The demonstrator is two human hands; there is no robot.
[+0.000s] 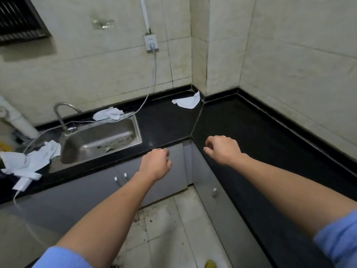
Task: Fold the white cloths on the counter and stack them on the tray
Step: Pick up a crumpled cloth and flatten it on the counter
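The left hand (155, 163) hangs at the front edge of the counter (241, 117), the right hand (222, 148) above it; both are loosely curled and hold nothing. A cloth (188, 102) lies in the back corner, well apart.

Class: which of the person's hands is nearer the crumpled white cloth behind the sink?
Left. The left hand is at the front edge of the counter, forward and right of the cloth; the right hand is farther right, over the counter's corner section.
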